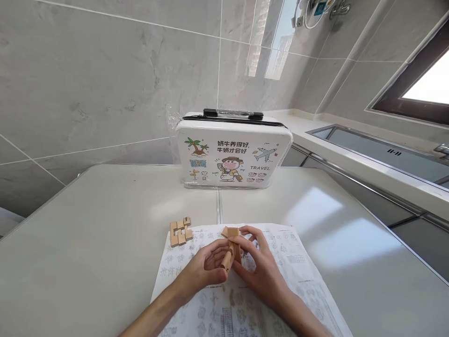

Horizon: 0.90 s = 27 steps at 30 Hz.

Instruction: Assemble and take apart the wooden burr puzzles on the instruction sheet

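Over the printed instruction sheet (189, 311), my two hands meet around several notched wooden puzzle pieces (229, 257). My left hand (201, 269) is closed on one long piece, its thumb at the near end and its fingers behind. My right hand (261, 267) pinches the pieces from the other side, thumb below and fingertips on top. A flat wooden end (233, 231) sticks out beyond the fingers. Further left, a notched wooden piece marked "3" (180, 230) lies partly on the sheet's corner, touched by neither hand. My fingers hide how the held pieces join.
A white cartoon-printed suitcase (228, 154) in clear plastic stands at the back of the white table (105, 234), against the grey tiled wall (122, 70). To the right runs a counter with a sink (379, 147). A seam crosses the tabletop.
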{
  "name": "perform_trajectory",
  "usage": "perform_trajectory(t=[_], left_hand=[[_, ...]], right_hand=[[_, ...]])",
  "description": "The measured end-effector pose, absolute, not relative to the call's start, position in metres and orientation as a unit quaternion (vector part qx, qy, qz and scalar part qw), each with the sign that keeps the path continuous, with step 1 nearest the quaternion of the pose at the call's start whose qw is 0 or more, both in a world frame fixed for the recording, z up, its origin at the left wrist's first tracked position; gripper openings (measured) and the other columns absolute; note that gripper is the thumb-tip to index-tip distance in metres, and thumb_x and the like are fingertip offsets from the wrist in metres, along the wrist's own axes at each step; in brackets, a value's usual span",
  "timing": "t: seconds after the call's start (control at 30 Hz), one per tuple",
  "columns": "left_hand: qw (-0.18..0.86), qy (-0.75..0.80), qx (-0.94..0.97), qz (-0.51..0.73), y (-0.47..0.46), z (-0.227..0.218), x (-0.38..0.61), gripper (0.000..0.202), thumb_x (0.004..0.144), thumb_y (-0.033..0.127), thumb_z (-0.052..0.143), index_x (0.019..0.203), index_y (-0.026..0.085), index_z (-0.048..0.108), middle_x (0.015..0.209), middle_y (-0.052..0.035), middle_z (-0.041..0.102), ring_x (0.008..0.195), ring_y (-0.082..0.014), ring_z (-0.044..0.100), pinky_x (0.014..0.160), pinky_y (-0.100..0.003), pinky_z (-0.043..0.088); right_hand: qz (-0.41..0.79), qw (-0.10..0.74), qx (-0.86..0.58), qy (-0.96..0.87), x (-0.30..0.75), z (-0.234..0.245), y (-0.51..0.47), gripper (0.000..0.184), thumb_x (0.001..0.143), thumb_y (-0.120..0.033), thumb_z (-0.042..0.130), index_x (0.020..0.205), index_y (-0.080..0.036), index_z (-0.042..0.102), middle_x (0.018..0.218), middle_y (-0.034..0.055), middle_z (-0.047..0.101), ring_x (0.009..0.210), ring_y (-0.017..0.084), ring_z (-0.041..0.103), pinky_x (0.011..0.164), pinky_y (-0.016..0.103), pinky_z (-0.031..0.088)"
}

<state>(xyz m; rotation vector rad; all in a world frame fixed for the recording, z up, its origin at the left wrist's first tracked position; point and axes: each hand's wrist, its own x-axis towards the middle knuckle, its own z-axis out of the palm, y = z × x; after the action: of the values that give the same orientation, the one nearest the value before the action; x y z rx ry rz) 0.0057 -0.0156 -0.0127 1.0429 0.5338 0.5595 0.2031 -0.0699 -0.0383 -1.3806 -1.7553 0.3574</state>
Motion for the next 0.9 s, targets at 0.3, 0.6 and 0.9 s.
perform_trajectory(t=[0.3,0.6,0.9], left_hand=[[0.791,0.232,0.509,0.25,-0.016,-0.009,0.008,0.082,0.065,0.051,0.094,0.136,0.021,0.064,0.138,-0.0169,0.063,0.135,-0.0379,0.054,0.118,-0.051,0.037],[0.757,0.295,0.533,0.234,-0.018,-0.011,0.005,0.055,0.095,0.055,0.065,0.14,0.022,0.064,0.139,-0.0154,0.064,0.134,-0.0344,0.056,0.115,-0.046,0.041],[0.751,0.288,0.546,0.236,-0.019,-0.001,0.017,0.038,0.102,0.048,0.057,0.124,0.019,0.069,0.11,-0.009,0.072,0.097,-0.0225,0.068,0.095,-0.036,0.052]], right_hand=[[0.112,0.441,-0.558,-0.694,0.201,-0.038,-0.07,0.036,0.088,-0.016,0.072,0.118,-0.036,0.073,0.119,0.0087,0.055,0.107,0.027,0.062,0.089,0.044,0.057],[0.094,0.459,-0.505,-0.725,0.2,-0.044,-0.071,0.026,0.095,-0.013,0.061,0.117,-0.027,0.067,0.082,0.0014,0.066,0.073,0.02,0.062,0.067,0.034,0.051],[0.111,0.444,-0.509,-0.729,0.2,-0.042,-0.072,0.016,0.1,-0.017,0.052,0.109,-0.024,0.064,0.071,-0.0019,0.063,0.058,0.015,0.057,0.056,0.026,0.046]])
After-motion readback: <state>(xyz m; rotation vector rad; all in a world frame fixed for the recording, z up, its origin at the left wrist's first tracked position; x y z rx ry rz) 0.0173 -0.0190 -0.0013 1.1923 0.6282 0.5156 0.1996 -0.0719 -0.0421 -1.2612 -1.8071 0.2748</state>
